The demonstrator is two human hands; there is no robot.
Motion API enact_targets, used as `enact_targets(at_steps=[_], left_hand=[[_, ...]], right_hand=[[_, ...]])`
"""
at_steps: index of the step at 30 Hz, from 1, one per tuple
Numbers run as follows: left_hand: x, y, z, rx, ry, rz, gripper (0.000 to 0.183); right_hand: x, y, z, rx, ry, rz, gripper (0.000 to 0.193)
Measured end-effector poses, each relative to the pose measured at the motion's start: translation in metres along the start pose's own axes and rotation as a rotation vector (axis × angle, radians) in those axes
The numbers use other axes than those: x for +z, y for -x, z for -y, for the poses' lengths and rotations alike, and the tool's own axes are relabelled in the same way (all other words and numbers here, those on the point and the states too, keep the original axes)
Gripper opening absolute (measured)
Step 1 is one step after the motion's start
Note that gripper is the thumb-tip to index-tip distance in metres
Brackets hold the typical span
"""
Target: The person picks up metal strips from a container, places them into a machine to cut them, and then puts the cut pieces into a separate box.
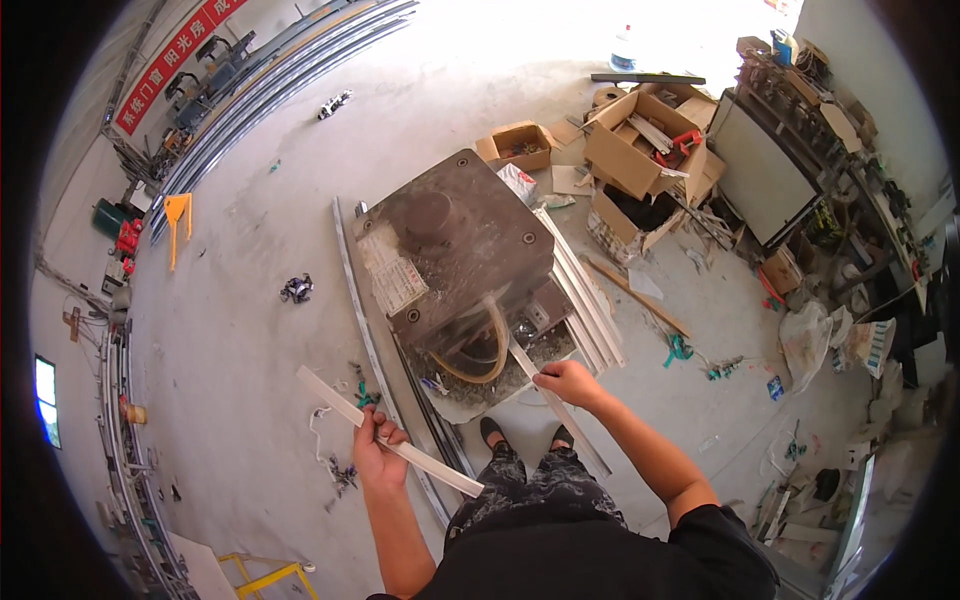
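Observation:
My left hand (378, 452) is closed around a short white profile strip (438, 467), held slantwise in front of my body and to the left. In my right hand (572, 384) is a second, narrow white strip (582, 434), pinched between thumb and fingers. One end of this strip reaches the near side of a brown boxy machine (470, 215); the other slants down toward my right leg. Whether its far end goes inside the machine, I cannot tell. A yellowish hose (500, 345) loops from the machine's near face, above a base littered with debris.
Several long white profiles (583, 290) lean along the machine's right side. Long metal bars (365, 345) lie on the floor to its left. Cardboard boxes (622, 160) stand at the back right, beside a cluttered shelf (800, 130). A yellow stand (177, 215) is far left.

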State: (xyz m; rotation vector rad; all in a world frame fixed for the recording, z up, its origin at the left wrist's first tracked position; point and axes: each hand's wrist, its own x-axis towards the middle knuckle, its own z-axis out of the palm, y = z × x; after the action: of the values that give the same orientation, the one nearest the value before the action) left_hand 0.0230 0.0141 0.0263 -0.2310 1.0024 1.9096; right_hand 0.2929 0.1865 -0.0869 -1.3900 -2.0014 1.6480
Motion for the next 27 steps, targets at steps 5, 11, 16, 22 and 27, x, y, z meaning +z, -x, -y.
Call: enact_targets(at_steps=[5,11,16,22,27], left_hand=[[0.003,-0.010,-0.003,-0.054,0.014,0.011,0.008],[0.003,-0.027,-0.006,-0.041,-0.004,0.027,0.008],[0.021,-0.037,0.005,-0.124,-0.017,0.135,0.008],[0.031,-0.031,0.002,-0.100,-0.053,0.108,0.007],[0.008,-0.027,-0.006,-0.095,-0.036,0.135,0.010]], right_hand=[[-0.016,0.044,0.004,0.025,0.160,0.151,0.033],[-0.076,0.155,0.066,-0.062,-0.570,-0.241,0.017],[-0.083,0.164,0.057,-0.174,-1.176,0.237,0.041],[-0.051,0.160,0.040,0.166,-1.427,0.602,0.052],[-0.032,0.157,0.007,0.287,-0.982,0.302,0.031]])
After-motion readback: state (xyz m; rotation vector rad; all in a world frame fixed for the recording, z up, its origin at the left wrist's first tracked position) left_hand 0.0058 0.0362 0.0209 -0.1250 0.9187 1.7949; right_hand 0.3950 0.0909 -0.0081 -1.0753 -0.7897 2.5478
